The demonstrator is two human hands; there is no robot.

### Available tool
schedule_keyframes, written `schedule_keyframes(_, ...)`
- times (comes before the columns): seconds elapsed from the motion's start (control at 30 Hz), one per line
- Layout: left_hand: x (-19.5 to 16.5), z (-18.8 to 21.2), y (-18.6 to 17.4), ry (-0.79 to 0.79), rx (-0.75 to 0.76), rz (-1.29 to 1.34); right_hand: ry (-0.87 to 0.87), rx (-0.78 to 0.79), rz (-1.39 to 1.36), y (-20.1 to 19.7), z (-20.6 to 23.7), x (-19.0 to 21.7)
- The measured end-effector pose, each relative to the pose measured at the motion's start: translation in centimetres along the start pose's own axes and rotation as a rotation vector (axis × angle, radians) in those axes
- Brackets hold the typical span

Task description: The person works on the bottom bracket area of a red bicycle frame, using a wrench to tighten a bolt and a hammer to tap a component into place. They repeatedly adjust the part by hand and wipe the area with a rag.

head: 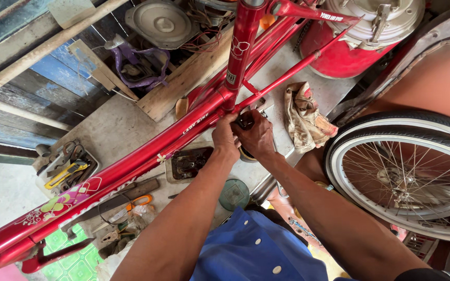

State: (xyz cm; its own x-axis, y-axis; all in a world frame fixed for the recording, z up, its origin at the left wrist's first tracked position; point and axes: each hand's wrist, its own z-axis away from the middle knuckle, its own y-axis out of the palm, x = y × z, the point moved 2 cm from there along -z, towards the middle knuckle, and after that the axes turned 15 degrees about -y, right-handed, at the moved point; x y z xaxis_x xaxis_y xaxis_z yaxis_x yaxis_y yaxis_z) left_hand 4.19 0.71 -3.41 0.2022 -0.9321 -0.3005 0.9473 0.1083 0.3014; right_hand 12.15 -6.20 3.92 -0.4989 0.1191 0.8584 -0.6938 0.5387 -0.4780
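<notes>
In the head view, a red bicycle frame (131, 171) was seen lying slantwise over a grey concrete floor (115, 127), its tubes meeting at the bottom bracket. Both hands were pressed together at that joint: the left hand (225, 136) was curled closed against the frame's underside, and the right hand (258, 136) was closed around a small dark part (245, 122) held just below the joint. What kind of part it was could not be told.

White lettering and a white flower mark were carried on the tubes, and a pink, yellow and green flower sticker (61, 203) sat near the frame's lower left end. A crumpled rag (304, 117) lay just right of the hands. A spoked wheel (407, 177) with a white-walled tyre stood at the right. A tray of tools (67, 169) lay at the left, and a red drum (350, 52) with a pale lid stood at the top.
</notes>
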Motion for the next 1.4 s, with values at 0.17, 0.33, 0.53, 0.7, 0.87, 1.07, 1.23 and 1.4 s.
schedule_keyframes(0.17,0.1,-0.4,-0.6,0.009,0.097,-0.071,-0.095,0.059,0.132,0.1,0.1,-0.8)
schedule_keyframes(0.33,-0.1,1.2,-0.1,0.014,-0.008,-0.182,-0.213,0.152,0.126,0.0,-0.4,-2.0)
schedule_keyframes(0.53,-0.5,1.7,1.0,0.069,-0.068,-0.100,-0.108,0.111,0.002,-0.4,-0.3,-2.1)
schedule_keyframes(0.7,-0.5,2.7,1.9,0.290,-0.008,0.056,-0.011,0.034,0.027,-0.4,0.2,-2.0)
schedule_keyframes(0.87,-0.6,4.3,2.6,0.208,-0.285,-0.118,-0.089,-0.003,0.097,0.2,-0.2,-1.9)
schedule_keyframes(1.07,-0.7,3.9,2.6,0.242,-0.152,-0.109,-0.099,-0.008,0.099,0.3,-0.2,-1.8)
schedule_keyframes(1.23,-0.3,1.7,1.2,0.049,-0.080,-0.077,-0.111,0.036,0.092,0.4,-0.1,-2.4)
schedule_keyframes(1.4,-0.3,0.9,0.9,0.006,-0.064,-0.061,-0.107,0.087,0.000,0.5,-0.3,-3.1)
